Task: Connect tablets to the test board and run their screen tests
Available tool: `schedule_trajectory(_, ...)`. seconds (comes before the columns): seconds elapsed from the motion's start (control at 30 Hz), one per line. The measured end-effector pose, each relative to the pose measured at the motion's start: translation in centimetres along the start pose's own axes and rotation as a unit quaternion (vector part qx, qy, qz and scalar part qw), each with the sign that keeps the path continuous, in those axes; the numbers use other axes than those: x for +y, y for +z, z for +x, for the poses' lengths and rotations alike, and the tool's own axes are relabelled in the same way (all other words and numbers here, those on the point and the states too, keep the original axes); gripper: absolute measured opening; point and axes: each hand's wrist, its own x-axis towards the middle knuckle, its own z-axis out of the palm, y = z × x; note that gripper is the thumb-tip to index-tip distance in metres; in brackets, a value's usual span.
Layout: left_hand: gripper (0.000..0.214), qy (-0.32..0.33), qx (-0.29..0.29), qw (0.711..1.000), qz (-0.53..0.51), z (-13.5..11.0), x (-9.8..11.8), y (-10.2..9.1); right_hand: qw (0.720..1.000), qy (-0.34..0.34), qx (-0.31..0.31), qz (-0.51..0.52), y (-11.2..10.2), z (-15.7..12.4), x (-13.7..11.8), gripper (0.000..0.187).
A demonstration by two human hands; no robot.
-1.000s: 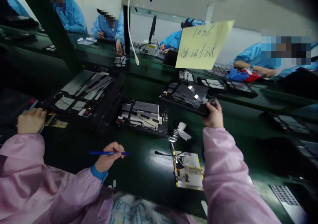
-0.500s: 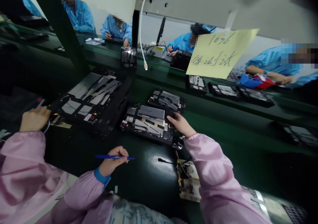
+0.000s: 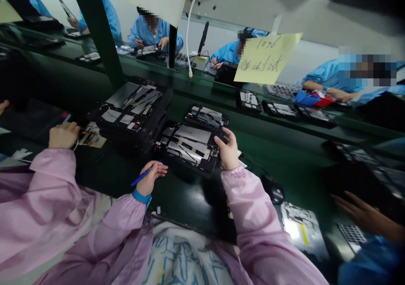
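Note:
My right hand point(image 3: 228, 151) grips the right end of an opened tablet-like device point(image 3: 187, 146), its thumb on top. Silver panels, black strips and cables show inside the black casing. My left hand point(image 3: 151, 177) is just in front of the device's lower left, fingers partly stretched, with a blue pen point(image 3: 141, 177) held in it. Behind the gripped device lies a second opened device point(image 3: 207, 115). To the left stands a stack of black devices point(image 3: 134, 108), the top one open with its insides showing.
A co-worker's pink-sleeved hand point(image 3: 64, 135) rests at the left by a small circuit board point(image 3: 94, 135). At the right are a black mouse point(image 3: 274, 190), a silver panel point(image 3: 303, 228) and another person's hand point(image 3: 363, 213) at a dark device. A yellow note point(image 3: 268, 59) and a white cable point(image 3: 189, 36) hang ahead.
My left hand has moved up and right towards the device, and the pen has tilted. My right hand stays at the device's right end. Another person's hand has appeared at the right.

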Motion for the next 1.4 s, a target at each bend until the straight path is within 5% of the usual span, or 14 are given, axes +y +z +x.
schedule_trajectory(0.17, 0.039, 0.069, 0.086, 0.99, -0.09, -0.5, 0.2, -1.2, 0.997, 0.044, 0.005, 0.07, -4.3, -5.8, -1.5, 0.05)
schedule_trajectory(0.3, 0.033, 0.043, 0.016, 0.998, -0.049, -2.2, -0.5, -2.7, 0.99, 0.106, -0.043, 0.087, -6.5, -11.5, -0.1, 0.038)
schedule_trajectory(0.43, 0.03, 0.061, -0.055, 0.995, 0.062, -3.8, -0.9, -3.6, 0.993, 0.1, -0.014, 0.055, -5.7, -15.1, 3.0, 0.033)
schedule_trajectory(0.67, 0.031, 0.101, -0.106, 0.977, 0.154, -4.3, 0.5, -3.4, 0.998, 0.03, 0.037, -0.03, -4.0, -15.7, 4.8, 0.032)
schedule_trajectory(0.77, 0.03, 0.088, -0.083, 0.968, 0.222, -4.2, 1.1, -3.2, 0.991, -0.032, -0.022, -0.125, -4.0, -17.2, 3.3, 0.046)
schedule_trajectory(0.83, 0.028, 0.085, -0.073, 0.957, 0.268, -4.1, 1.5, -3.0, 0.962, -0.085, -0.085, -0.245, -4.0, -18.8, 2.6, 0.065)
schedule_trajectory(0.93, 0.025, 0.076, -0.069, 0.942, 0.319, -3.8, 2.2, -2.7, 0.919, -0.115, -0.139, -0.35, -3.7, -20.7, 2.8, 0.061)
schedule_trajectory(1.17, 0.029, 0.044, -0.057, 0.941, 0.331, -2.4, 3.1, -2.7, 0.929, -0.117, -0.131, -0.326, -3.3, -21.0, 3.6, 0.013)
schedule_trajectory(1.4, 0.021, 0.085, -0.064, 0.911, 0.397, -2.3, 4.2, -2.5, 0.944, -0.179, -0.168, -0.221, -3.6, -20.8, 3.2, 0.006)
